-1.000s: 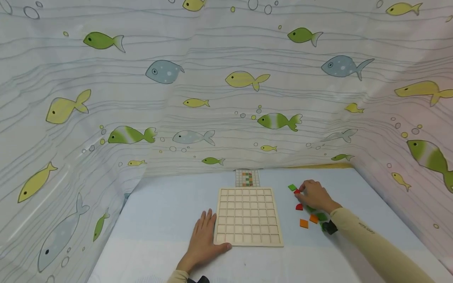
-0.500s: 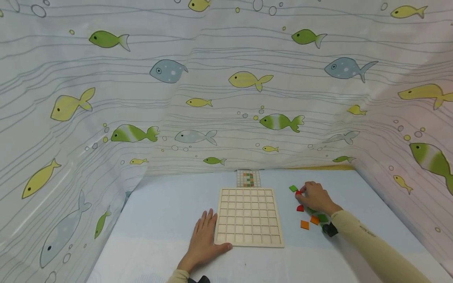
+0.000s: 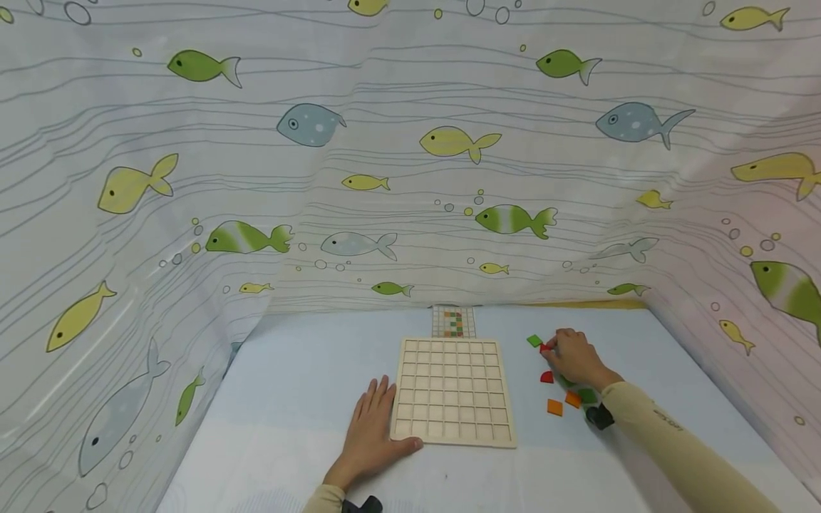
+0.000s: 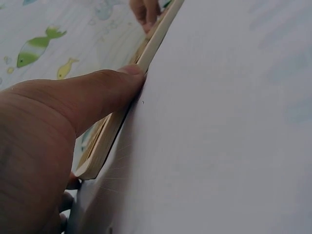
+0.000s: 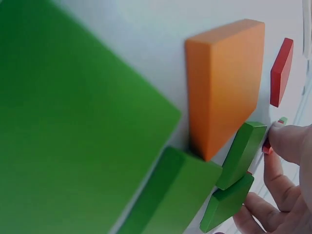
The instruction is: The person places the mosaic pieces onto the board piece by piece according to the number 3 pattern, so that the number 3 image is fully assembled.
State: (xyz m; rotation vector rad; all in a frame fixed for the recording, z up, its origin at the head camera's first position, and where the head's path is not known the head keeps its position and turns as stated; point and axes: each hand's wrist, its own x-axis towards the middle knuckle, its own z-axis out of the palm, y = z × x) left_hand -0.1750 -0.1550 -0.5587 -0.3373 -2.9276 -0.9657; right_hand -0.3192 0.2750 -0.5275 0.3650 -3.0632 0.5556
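Observation:
My left hand (image 3: 372, 442) lies along the left side of a square wooden grid board (image 3: 452, 434). Its fingers are stretched out, and the thumb touches the board's near edge, as the left wrist view also shows. Over to the right, my right hand (image 3: 577, 360) pinches a small red piece (image 5: 266, 147) between thumb and index finger, low at the table surface. A green tile (image 3: 535, 340) lies just beyond those fingertips. Nearer to me is a red piece with a rounded side (image 3: 546, 377). Under the right wrist are several green tiles (image 3: 586, 395), partly hidden.
Two orange tiles (image 3: 554, 407) lie right of the board, near the right wrist. Behind the board is a printed pattern card (image 3: 453, 322) with coloured squares on a grid. A fish-printed curtain (image 3: 398, 164) surrounds the table on the far side and both flanks.
The head view has drifted slightly, so the scene sits a little further right. Both hands keep nearly the same place, the right one at the red piece throughout.

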